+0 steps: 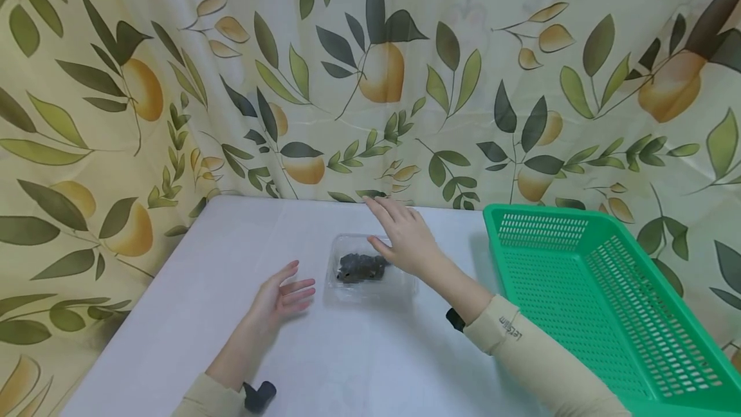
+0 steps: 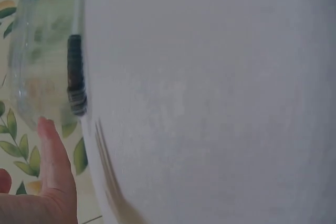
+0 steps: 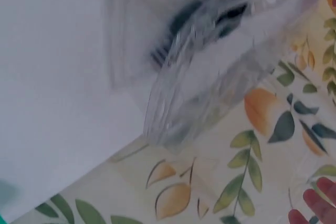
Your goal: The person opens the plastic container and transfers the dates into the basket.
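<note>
A clear plastic box [image 1: 399,288] lies on the white table, with a dark grey, ribbed bundle [image 1: 361,268] inside it. What the bundle is made of is unclear. My left hand [image 1: 278,298] is held just left of the box, fingers spread and apart from it. In the left wrist view, the left hand's fingers [image 2: 55,156] point toward the box's side. Over the box's far right part reaches my right hand [image 1: 405,237], fingers extended and the thumb near the rim. The right wrist view shows a raised clear plastic flap [image 3: 184,93] and the right hand's fingertips [image 3: 317,203].
A large green perforated basket [image 1: 579,314] stands to the right, beside the right forearm. Behind and left of the white table [image 1: 191,327] hangs a curtain [image 1: 231,114] printed with fruit and leaves.
</note>
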Demonstrator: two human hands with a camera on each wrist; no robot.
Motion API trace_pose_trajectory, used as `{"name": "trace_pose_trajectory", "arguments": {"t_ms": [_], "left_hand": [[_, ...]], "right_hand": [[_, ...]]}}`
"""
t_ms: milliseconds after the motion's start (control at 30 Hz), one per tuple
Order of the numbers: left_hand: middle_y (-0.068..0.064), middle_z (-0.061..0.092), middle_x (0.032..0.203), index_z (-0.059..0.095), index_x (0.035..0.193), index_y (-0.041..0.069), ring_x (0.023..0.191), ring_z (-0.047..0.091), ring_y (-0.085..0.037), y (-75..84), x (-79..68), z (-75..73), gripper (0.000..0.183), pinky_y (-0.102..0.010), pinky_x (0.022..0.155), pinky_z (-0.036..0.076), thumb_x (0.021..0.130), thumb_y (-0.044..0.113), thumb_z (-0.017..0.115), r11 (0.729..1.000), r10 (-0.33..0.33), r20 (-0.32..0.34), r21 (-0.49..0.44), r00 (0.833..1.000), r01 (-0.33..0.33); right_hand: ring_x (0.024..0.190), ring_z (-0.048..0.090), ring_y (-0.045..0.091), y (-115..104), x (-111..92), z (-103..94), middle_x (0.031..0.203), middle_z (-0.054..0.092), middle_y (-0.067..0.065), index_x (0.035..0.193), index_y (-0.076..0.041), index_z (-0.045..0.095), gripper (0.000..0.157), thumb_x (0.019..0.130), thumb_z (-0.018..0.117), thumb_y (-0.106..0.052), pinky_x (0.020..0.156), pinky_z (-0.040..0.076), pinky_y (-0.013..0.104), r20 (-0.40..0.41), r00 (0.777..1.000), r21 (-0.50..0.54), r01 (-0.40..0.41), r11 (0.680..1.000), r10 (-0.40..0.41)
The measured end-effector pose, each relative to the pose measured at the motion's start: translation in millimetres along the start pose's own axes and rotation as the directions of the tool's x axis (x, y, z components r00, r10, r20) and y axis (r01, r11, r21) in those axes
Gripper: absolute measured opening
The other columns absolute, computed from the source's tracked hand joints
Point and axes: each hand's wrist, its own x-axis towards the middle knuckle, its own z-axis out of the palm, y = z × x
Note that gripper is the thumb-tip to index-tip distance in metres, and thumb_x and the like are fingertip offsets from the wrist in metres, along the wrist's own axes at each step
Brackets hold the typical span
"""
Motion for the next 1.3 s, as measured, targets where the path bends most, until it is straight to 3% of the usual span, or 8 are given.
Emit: {"name": "trace_pose_trajectory", "arguments": {"t_ms": [300,667,900,1133,1300], "left_hand": [[-0.025,0.052,0.123,0.032,0.141,0.007,0.101,0.061,-0.028,-12.7,-2.7,4.2,0.054,-0.042,0.084,0.049,0.094,0.03,0.046,0.995,-0.104,0.044,-0.003,0.994,0.104],[-0.02,0.058,0.118,0.037,0.135,-0.001,0.101,0.061,-0.027,-20.7,-5.0,11.3,0.051,-0.037,0.082,0.05,0.093,0.027,0.046,0.99,-0.141,0.121,0.01,0.983,0.141],[-0.018,0.058,0.119,0.037,0.134,-0.003,0.101,0.061,-0.027,-22.7,-4.6,13.7,0.052,-0.036,0.082,0.051,0.093,0.028,0.046,0.989,-0.146,0.144,0.026,0.979,0.144],[-0.016,0.057,0.121,0.033,0.136,-0.004,0.098,0.063,-0.022,-24.3,-4.8,14.9,0.053,-0.032,0.08,0.051,0.094,0.026,0.046,0.987,-0.159,0.194,0.013,0.968,0.16],[-0.013,0.062,0.114,0.04,0.132,-0.001,0.095,0.064,-0.02,-25.5,-4.8,16.4,0.047,-0.031,0.078,0.052,0.093,0.024,0.048,0.987,-0.156,0.196,-0.007,0.968,0.161]], "right_hand": [[0.123,0.042,0.026,-22.9,-0.3,32.3,0.135,0.044,0.01,0.143,-0.016,0.029,0.066,0.087,0.059,-0.034,0.095,0.039,0.047,0.05,0.996,-0.032,0.073,0.997,-0.071],[0.12,0.044,0.024,-38.3,-3.0,61.5,0.132,0.047,0.007,0.139,-0.017,0.034,0.061,0.087,0.06,-0.034,0.095,0.04,0.042,0.072,0.983,-0.127,0.179,0.976,-0.171],[0.116,0.048,0.02,-43.4,-7.2,73.9,0.125,0.052,0.004,0.134,-0.019,0.044,0.053,0.086,0.06,-0.036,0.089,0.043,0.037,0.043,0.963,-0.226,0.268,0.936,-0.265],[0.11,0.05,0.017,-45.3,-12.0,83.6,0.117,0.056,0.0,0.125,-0.02,0.053,0.041,0.086,0.06,-0.032,0.086,0.043,0.034,0.001,0.935,-0.218,0.346,0.913,-0.354],[0.109,0.051,0.017,-46.5,-14.0,85.4,0.114,0.057,-0.002,0.118,-0.021,0.058,0.033,0.086,0.061,-0.031,0.087,0.042,0.032,-0.016,0.918,-0.22,0.383,0.897,-0.396]]}}
